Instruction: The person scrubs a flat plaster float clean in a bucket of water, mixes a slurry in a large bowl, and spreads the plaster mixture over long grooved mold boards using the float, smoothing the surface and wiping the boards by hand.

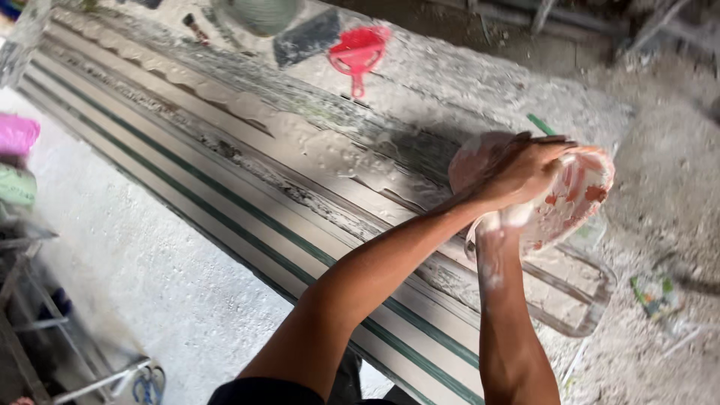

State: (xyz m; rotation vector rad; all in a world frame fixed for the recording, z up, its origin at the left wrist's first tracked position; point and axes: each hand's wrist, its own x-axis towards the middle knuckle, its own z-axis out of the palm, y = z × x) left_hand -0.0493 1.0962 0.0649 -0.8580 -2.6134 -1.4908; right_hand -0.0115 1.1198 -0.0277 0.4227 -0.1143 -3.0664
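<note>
A red flexible bowl [581, 191], smeared white with plaster, is tipped over the right end of a long moulding bench [225, 187]. My left hand [525, 166] grips the bowl's upper rim from above. My right hand [501, 219], coated in white plaster, is under the bowl's lower edge, holding it. Wet pale plaster [300, 139] lies in a strip along the bench's channel, running away to the upper left. The inside of the bowl faces away to the right, and what is in it is hard to make out.
A red scoop [358, 51], a dark flat tool [306, 36] and a greenish bowl [259, 13] lie at the bench's far side. Pink [15, 133] and green [15, 184] bags, a metal frame [30, 300] and a sandal [146, 382] are on the floor at left.
</note>
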